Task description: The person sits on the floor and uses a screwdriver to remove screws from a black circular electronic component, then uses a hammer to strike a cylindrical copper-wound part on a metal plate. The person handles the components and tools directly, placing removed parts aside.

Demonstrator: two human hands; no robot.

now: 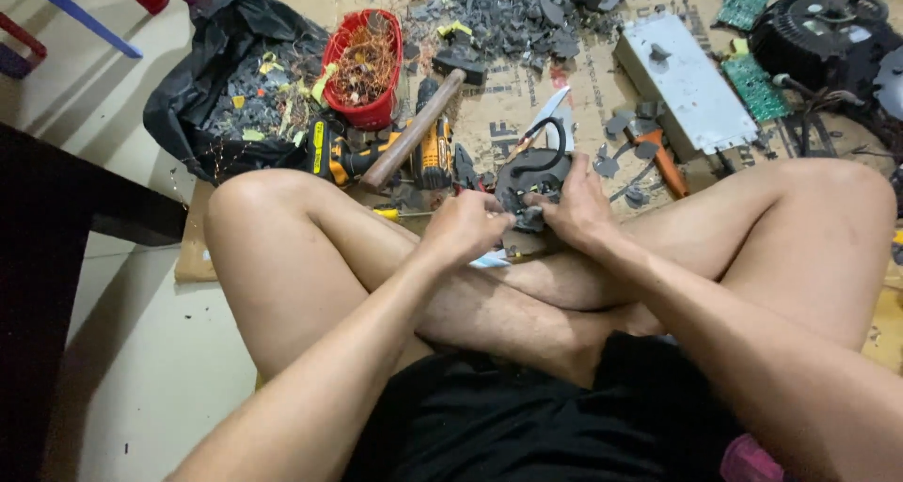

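From my remote view, my left hand (466, 226) and right hand (576, 209) are both closed around a dark plastic part (529, 186) with a looping black cable, braced over my crossed shins — probably so both hands can bear on it. Just beyond lie a wooden-handled hammer (414, 129) and a yellow drill (376, 155) within easy reach on the cardboard (527, 96), then a red basket (364, 65) of copper wire, a grey metal case (685, 79) and green circuit boards (754, 85) farther out.
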